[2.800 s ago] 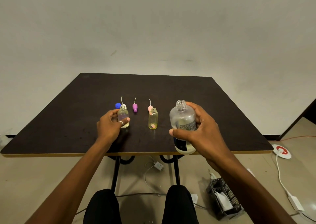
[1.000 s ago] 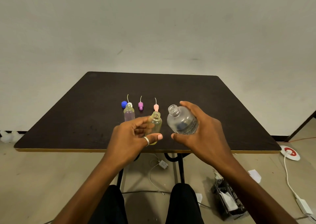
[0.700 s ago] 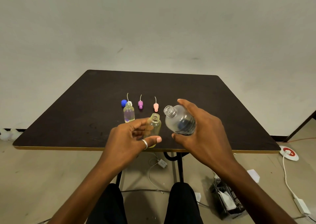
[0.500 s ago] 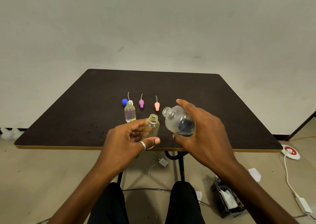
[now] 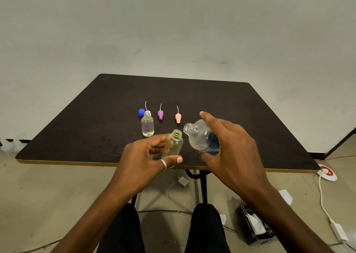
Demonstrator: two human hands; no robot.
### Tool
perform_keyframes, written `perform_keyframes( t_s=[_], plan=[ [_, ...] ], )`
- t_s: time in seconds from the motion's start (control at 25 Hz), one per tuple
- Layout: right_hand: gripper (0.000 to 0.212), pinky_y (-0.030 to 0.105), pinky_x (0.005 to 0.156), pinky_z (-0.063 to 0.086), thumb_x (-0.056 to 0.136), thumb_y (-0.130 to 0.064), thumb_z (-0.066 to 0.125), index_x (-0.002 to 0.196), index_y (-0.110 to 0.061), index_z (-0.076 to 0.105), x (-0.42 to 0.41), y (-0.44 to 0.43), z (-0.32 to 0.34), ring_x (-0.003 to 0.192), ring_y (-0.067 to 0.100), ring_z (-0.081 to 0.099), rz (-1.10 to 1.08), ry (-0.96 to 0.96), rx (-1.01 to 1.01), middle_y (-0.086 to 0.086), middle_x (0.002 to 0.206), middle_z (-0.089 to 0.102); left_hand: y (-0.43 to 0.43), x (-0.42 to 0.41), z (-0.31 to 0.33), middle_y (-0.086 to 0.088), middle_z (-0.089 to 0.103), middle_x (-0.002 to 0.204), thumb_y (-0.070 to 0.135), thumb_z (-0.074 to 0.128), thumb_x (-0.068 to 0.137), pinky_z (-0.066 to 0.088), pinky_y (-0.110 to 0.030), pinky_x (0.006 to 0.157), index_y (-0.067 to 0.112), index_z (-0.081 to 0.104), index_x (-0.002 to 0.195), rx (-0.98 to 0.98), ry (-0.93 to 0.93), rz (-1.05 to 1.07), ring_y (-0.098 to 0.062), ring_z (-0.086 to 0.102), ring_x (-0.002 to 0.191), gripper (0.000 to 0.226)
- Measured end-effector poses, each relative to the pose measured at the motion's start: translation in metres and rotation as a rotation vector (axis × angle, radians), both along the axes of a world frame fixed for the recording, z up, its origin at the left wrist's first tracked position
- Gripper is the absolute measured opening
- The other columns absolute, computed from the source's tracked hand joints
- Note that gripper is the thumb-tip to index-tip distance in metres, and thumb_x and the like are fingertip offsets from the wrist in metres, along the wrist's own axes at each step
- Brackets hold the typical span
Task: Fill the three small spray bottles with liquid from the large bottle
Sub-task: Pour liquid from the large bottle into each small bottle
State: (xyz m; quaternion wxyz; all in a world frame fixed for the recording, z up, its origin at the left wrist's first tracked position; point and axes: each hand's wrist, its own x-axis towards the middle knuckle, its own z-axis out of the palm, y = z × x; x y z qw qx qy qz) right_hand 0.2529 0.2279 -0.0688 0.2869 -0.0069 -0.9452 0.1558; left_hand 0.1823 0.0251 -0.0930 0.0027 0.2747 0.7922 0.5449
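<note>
My left hand (image 5: 143, 159) grips a small clear bottle (image 5: 174, 143) with yellowish liquid, lifted over the near table edge, its open neck upward. My right hand (image 5: 230, 153) holds the large clear bottle (image 5: 198, 137), tilted left so its open mouth sits just right of the small bottle's neck, slightly above it. No liquid stream is visible. A second small bottle (image 5: 147, 125) stands uncapped on the dark table (image 5: 221, 102). Only two small bottles are in sight.
Behind the standing bottle lie a blue cap (image 5: 141, 112), a white spray head (image 5: 148, 112), a purple spray head (image 5: 160, 114) and a pink spray head (image 5: 178, 117). On the floor are cables, a black basket (image 5: 254, 227) and a red-and-white disc (image 5: 327, 172).
My left hand left the left bottle, took the middle small bottle and lifted it toward me. My right hand raised the large bottle and tipped its mouth down toward the small bottle's neck.
</note>
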Motion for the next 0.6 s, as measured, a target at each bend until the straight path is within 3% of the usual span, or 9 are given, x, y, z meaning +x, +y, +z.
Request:
perform_keyframes(
  t_s=[0.28, 0.48, 0.6],
  plan=[
    [0.093, 0.054, 0.085, 0.054, 0.061, -0.026, 0.090, 0.142, -0.019, 0.045, -0.0005, 0.0005, -0.0027, 0.106, 0.033, 0.062, 0.004, 0.018, 0.084, 0.010, 0.120, 0.065, -0.0004, 0.0013, -0.0004, 0.026, 0.073, 0.098, 0.035, 0.086, 0.064, 0.054, -0.011, 0.084, 0.042, 0.067, 0.114, -0.009, 0.017, -0.007, 0.009, 0.069, 0.092, 0.053],
    [0.095, 0.054, 0.086, 0.053, 0.061, -0.028, 0.089, 0.143, -0.023, 0.042, 0.0003, 0.0009, -0.0027, 0.108, 0.032, 0.060, -0.024, 0.032, 0.145, 0.009, 0.122, 0.064, 0.0002, 0.0019, -0.0008, 0.038, 0.069, 0.093, 0.032, 0.086, 0.066, 0.050, -0.005, 0.081, 0.040, 0.068, 0.113, -0.019, 0.031, -0.018, 0.011, 0.068, 0.091, 0.052],
    [0.094, 0.054, 0.088, 0.052, 0.061, -0.028, 0.089, 0.143, -0.023, 0.042, 0.0006, 0.0011, -0.0025, 0.109, 0.032, 0.059, -0.025, 0.040, 0.158, 0.008, 0.122, 0.063, 0.0001, 0.0016, -0.0016, 0.030, 0.071, 0.095, 0.032, 0.087, 0.066, 0.051, -0.007, 0.082, 0.038, 0.069, 0.116, -0.016, 0.028, -0.024, 0.010, 0.068, 0.092, 0.053]
  ],
)
